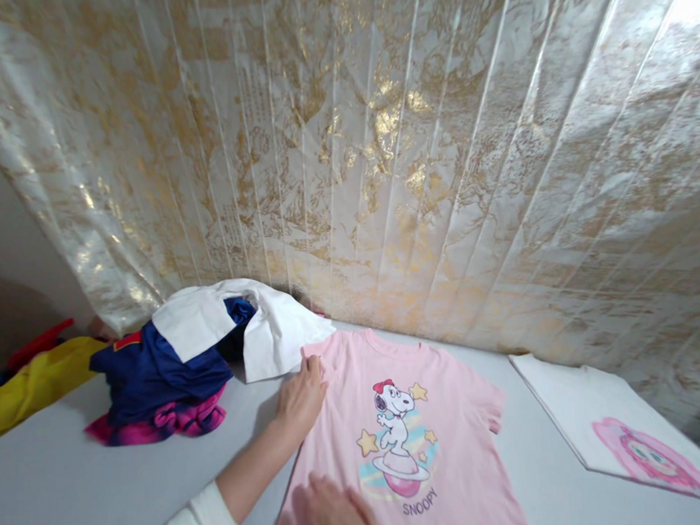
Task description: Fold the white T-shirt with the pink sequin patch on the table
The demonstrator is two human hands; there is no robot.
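A pink T-shirt (pixel 455 417) lies spread out front side up, its collar toward the wall. On its chest is a cartoon dog print with stars and the word SNOOPY. My left hand (pixel 302 396) pinches the edge of the shirt's left-side sleeve, fingers closed on the cloth. Lower down, my right hand (pixel 347 522) rests over the shirt beside the print, fingers stretched out and somewhat blurred. The shirt's hem runs out of view at the bottom.
A heap at the left holds a white garment (pixel 282 326), a navy garment (pixel 157 377) and a pink patterned one (pixel 173 421). Yellow cloth (pixel 35 384) lies farther left. A folded white garment (pixel 576 398) with a pink print is at the right. A silver-gold sheet (pixel 339 133) covers the wall behind the white table (pixel 45 493).
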